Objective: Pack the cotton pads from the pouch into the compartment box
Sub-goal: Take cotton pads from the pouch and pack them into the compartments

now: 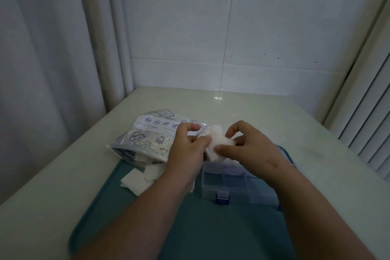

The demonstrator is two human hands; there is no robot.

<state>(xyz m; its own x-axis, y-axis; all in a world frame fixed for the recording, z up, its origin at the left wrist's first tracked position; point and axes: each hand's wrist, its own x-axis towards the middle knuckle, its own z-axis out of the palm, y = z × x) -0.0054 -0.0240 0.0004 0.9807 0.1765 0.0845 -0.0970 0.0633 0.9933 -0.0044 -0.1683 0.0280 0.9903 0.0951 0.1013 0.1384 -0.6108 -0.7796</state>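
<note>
A small stack of white cotton pads (218,143) is held between both hands above the far end of the clear compartment box (236,186). My left hand (187,150) pinches its left side and my right hand (249,145) pinches its right side. The box stands open on a teal tray (190,228), with a blue latch at its near edge; its compartments look see-through. The printed pouch (152,135) lies on its side to the left, its mouth facing me. Several loose cotton pads (141,177) lie spilled on the tray in front of the pouch.
The tray sits on a pale table (274,112) set against a white tiled wall. A curtain (52,59) hangs at the left and slatted blinds (367,122) stand at the right.
</note>
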